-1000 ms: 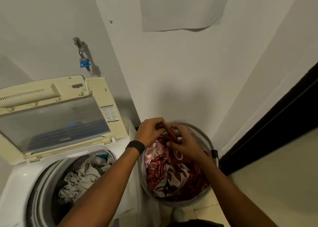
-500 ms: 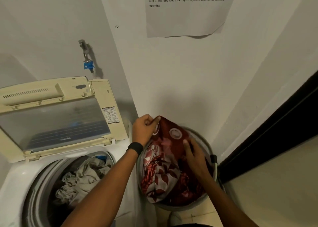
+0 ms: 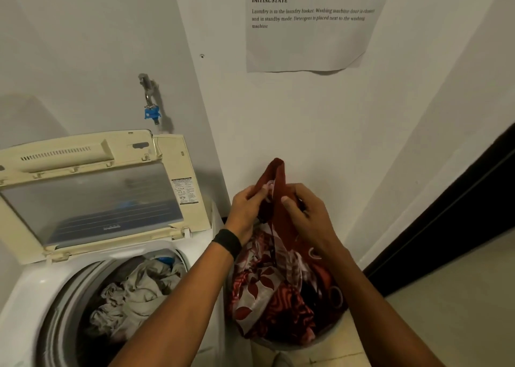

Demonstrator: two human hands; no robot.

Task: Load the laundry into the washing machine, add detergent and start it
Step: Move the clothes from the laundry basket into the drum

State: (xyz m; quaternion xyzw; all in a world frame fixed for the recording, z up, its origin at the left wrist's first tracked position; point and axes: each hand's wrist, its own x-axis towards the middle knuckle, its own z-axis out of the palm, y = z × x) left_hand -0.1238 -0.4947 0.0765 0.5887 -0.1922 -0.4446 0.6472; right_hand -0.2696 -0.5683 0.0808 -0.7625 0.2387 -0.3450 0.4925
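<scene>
1. Just below the middle of the frame, the left hand (image 3: 246, 212) and the right hand (image 3: 308, 217) both grip a dark red cloth with a white floral print (image 3: 278, 176). The fingers (image 3: 260, 194) are curled tight round a raised fold whose tip stands above both hands.
2. The rest of that cloth hangs down into the round grey laundry basket (image 3: 324, 337) at lower middle, where it lies bunched and heaped. The white top-loading washing machine (image 3: 30, 288) stands at lower left, just beside the basket. Its cream lid (image 3: 92, 196) is propped open, and pale grey clothes (image 3: 133, 291) already lie in the drum. I see no detergent anywhere.
3. My worry is that the cloth looks long and tangled. A lift by one fold may drag the basket along or leave a tail trailing onto the tiled floor (image 3: 446, 297). Swung leftward, it could snag on the lid's lower right corner, or drape over the drum's rim instead of dropping in.
4. The wall stands close behind the hands, and the dark door frame (image 3: 459, 213) closes off the right. The open path runs left and down, under the lid's edge, into the drum, which seems to have space above the load.
</scene>
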